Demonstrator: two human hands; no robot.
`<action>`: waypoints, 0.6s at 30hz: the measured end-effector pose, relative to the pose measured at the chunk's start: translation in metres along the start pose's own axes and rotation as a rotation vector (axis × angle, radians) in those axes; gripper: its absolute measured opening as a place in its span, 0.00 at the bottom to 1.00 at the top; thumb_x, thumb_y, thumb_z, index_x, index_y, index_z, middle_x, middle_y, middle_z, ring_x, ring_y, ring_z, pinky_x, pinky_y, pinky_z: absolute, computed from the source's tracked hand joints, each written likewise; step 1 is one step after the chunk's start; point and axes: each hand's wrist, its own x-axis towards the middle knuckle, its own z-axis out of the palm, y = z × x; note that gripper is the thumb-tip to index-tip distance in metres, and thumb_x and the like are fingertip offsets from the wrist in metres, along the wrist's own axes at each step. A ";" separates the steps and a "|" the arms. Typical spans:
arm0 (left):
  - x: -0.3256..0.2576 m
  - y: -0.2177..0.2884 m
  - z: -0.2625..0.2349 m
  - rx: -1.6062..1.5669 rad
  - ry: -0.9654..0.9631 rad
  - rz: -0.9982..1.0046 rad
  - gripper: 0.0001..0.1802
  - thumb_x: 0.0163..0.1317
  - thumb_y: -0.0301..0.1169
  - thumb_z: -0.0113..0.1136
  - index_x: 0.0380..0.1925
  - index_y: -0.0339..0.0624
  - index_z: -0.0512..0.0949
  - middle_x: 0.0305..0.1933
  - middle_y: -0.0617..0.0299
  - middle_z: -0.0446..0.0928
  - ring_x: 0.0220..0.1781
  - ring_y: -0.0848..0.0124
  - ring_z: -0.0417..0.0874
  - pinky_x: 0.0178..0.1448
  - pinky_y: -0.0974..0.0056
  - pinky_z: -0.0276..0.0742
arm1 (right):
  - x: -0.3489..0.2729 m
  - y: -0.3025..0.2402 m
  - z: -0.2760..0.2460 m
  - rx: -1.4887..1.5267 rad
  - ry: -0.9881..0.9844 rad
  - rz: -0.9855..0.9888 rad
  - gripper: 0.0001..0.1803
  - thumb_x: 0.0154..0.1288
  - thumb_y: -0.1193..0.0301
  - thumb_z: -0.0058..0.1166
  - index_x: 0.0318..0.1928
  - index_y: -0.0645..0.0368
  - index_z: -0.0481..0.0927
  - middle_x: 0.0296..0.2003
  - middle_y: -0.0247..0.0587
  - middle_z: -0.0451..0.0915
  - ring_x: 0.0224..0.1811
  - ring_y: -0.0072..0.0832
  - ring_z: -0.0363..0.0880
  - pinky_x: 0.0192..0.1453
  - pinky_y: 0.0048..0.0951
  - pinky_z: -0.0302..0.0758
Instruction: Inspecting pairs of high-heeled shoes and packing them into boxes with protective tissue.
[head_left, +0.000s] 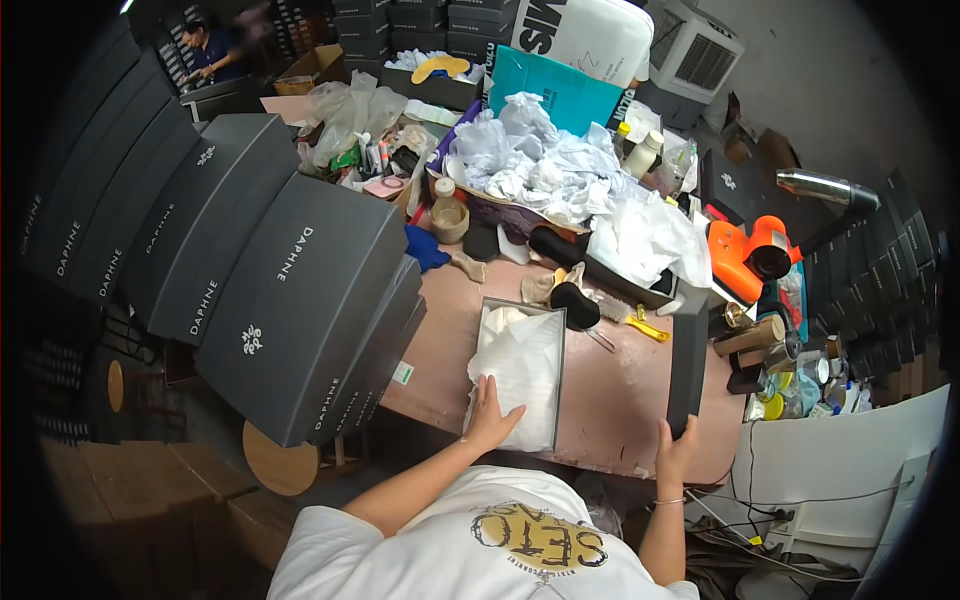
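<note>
An open shoebox (559, 400) lies on the pinkish table in front of me, lined with white wrapping paper (530, 365). What is under the paper is hidden. My left hand (492, 415) rests on the paper at the box's left side, thumb spread away from the fingers. Over at the right, my right hand (678, 450) grips the near end of a dark shoebox lid (686, 365), which is seen edge-on. Beyond the box lie a black-headed brush (575, 305) and a brush with a yellow handle (648, 328).
Tall stacks of dark shoeboxes (300, 290) flank the table's left side. Crumpled white paper (550, 160) fills a carton at the back. An orange hand-held blower (745, 255) and several bottles and jars (800, 380) stand at the right. A co-worker (210, 55) is far left.
</note>
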 end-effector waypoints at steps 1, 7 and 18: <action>-0.002 -0.003 0.001 0.029 0.033 0.019 0.53 0.57 0.48 0.61 0.67 0.23 0.44 0.71 0.27 0.38 0.74 0.38 0.42 0.75 0.53 0.42 | -0.013 0.032 0.014 -0.081 -0.037 0.027 0.20 0.58 0.67 0.62 0.43 0.68 0.70 0.34 0.58 0.75 0.38 0.54 0.75 0.43 0.44 0.71; -0.022 0.000 -0.006 0.026 0.102 -0.008 0.49 0.60 0.43 0.60 0.67 0.24 0.43 0.72 0.30 0.40 0.75 0.44 0.42 0.75 0.54 0.44 | -0.011 0.003 0.085 -0.145 0.009 -0.308 0.20 0.59 0.75 0.55 0.52 0.65 0.72 0.46 0.57 0.75 0.46 0.51 0.74 0.51 0.40 0.72; -0.020 -0.007 0.020 -0.278 0.240 -0.286 0.47 0.60 0.41 0.61 0.69 0.30 0.45 0.73 0.38 0.47 0.75 0.52 0.47 0.75 0.57 0.46 | 0.030 -0.141 0.305 0.127 -0.410 -0.858 0.15 0.60 0.66 0.51 0.46 0.59 0.77 0.45 0.45 0.75 0.52 0.41 0.71 0.60 0.48 0.62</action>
